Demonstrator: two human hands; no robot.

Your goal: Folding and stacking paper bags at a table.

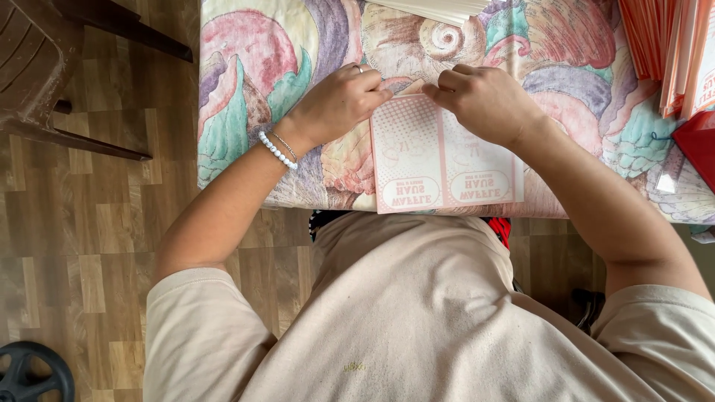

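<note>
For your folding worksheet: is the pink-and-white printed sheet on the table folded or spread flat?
Spread flat: the sheet lies open on the tablecloth, two panels side by side, both hands at its top edge.

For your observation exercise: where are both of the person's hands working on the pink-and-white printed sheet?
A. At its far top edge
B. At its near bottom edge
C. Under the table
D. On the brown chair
A: the left hand and right hand pinch the far top edge of the printed sheet, which lies on the patterned tablecloth.

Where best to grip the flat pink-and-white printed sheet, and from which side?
Probably the near edge of the printed sheet: it overhangs the table edge, so fingers can pinch it from below. The left hand and right hand press its far edge.
</note>
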